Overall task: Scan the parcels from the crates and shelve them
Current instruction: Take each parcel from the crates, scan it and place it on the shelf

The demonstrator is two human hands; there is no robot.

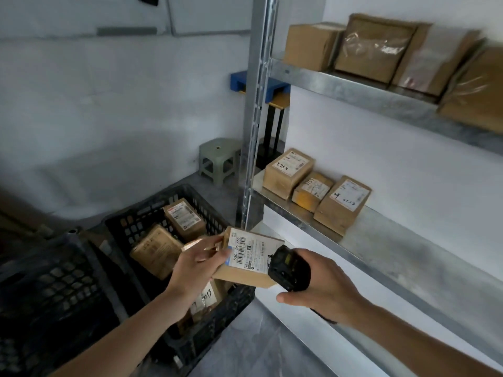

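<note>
My left hand (197, 263) grips a small brown parcel (253, 273) with a white barcode label facing up, held above the black crate (174, 213). My right hand (324, 281) grips a black handheld scanner (289, 268) whose head sits right at the parcel's right edge. Several more brown parcels (156, 248) lie inside the crate. Three labelled parcels (288, 172) stand in a row on the lower metal shelf (394, 240) to the right.
A second dark crate (46, 289) sits at the lower left. The upper shelf (353, 88) carries several cardboard boxes. A steel upright (255, 118) stands between crate and shelves. A green stool (217, 161) and a blue-topped stand (275, 91) are behind it.
</note>
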